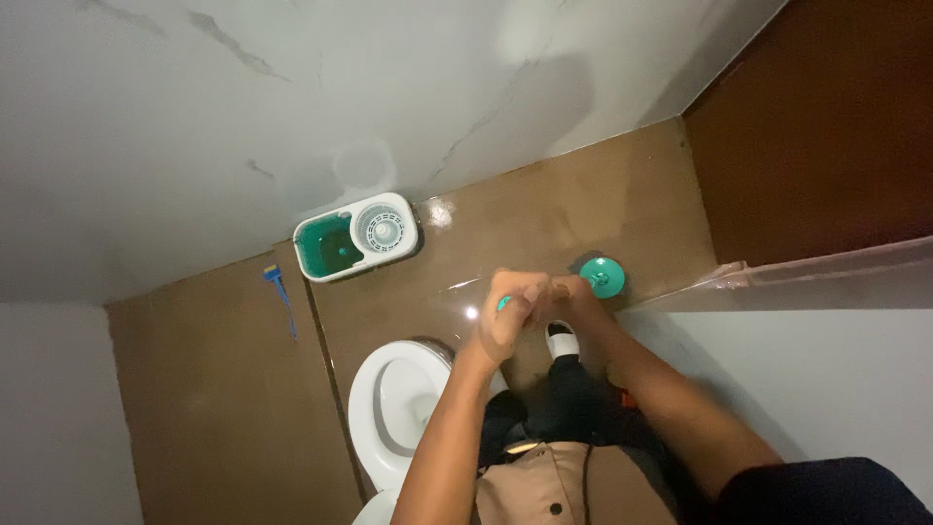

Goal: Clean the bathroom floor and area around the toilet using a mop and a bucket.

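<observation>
Both forearms reach forward; the left hand and right hand have their fingers curled around a teal mop handle, its round mop head on the floor just beyond the right fingers. It looks light, stiff and smooth, likely slippery when wet; the two-handed hold near the top suits it.

Dim, soft-focus view; glare spots on the glossy brown floor.

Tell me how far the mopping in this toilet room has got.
Done: the brown floor shines wet by the green and white mop bucket. In hand: the left hand and the right hand grip a handle whose green round mop head rests on the floor. Left: cannot tell; the floor beside the white toilet looks duller.
</observation>
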